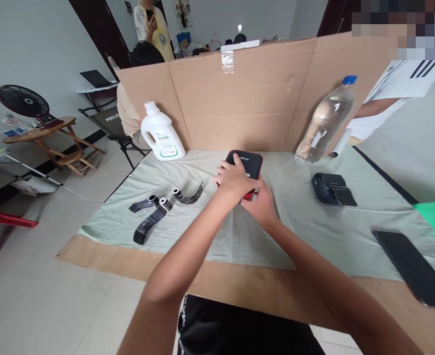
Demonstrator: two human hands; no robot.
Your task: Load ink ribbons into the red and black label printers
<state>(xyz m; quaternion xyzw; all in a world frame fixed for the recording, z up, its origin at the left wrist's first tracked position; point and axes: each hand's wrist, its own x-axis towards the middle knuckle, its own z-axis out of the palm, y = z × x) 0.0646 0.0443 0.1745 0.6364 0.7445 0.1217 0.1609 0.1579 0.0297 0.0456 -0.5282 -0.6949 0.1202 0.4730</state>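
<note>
A black box-shaped device with rounded corners and a red edge (253,162) is held over the middle of the cloth. Lying across its upper face and left side is my left hand (234,177), index finger stretched along the top and the other fingers bent at its edge. My right hand (262,202) is closed around the device's lower right side, its fingertips partly hidden beneath. Left of my hands lie several partly unrolled dark strips on small rolls (151,219). To the right sits another black device (333,189) with its lid seemingly raised.
A white jug (162,133) and a clear bottle with a blue cap (326,123) stand before a cardboard screen (239,103). A black phone-like slab (413,264) lies near the right front edge. People are behind the screen; one arm (376,107) shows at right.
</note>
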